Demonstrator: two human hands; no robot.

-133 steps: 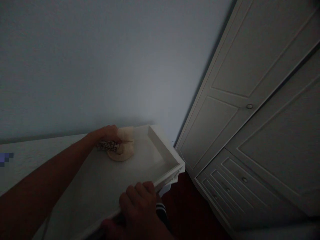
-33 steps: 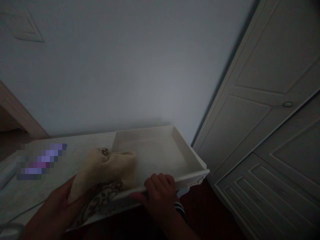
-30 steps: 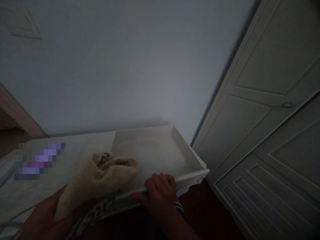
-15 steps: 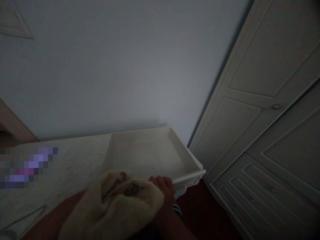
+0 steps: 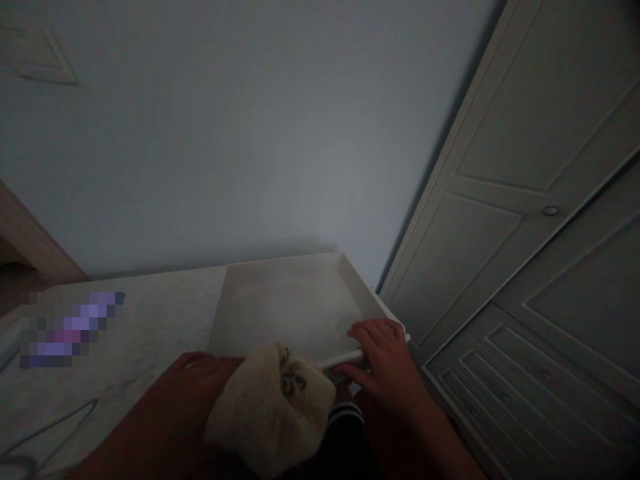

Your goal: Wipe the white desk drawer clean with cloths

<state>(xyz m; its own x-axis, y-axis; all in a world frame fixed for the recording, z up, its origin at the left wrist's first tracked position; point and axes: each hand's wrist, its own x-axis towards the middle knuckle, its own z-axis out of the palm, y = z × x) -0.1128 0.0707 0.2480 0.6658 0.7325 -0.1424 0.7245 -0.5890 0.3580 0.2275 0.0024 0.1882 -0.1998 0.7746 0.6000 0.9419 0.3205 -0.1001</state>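
Cream cloth [image 5: 270, 423] is bunched at the front edge of the drawer [image 5: 290, 313], right against my left hand [image 5: 193, 387], whose fingers are mostly hidden, so can't tell if they've got it. My right hand [image 5: 384, 353] is hooked over that edge, thumb below, well right of the cloth.

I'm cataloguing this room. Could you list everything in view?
Soft bunched fabric item: 1, cream with dark markings, bottom centre
Rectangular drawer: 1, white, centre
Flat mottled tabletop: 1, whitish, left of drawer
Pixelated item: 1, purple-blue, on tabletop
Thin bent wire: 1, grey, lower left
Panelled, knobbed cabinet: 1, whitish, right
Plain wall: 1, bluish grey, behind
Angular wall panel: 1, pale, upper left
Straight frame: 1, brownish, left edge
Floor: 1, dark red, below
Striped-edged garment: 1, black, bottom
Left hand: 1, bare, left of fabric item
Right hand: 1, bare, at drawer's front edge
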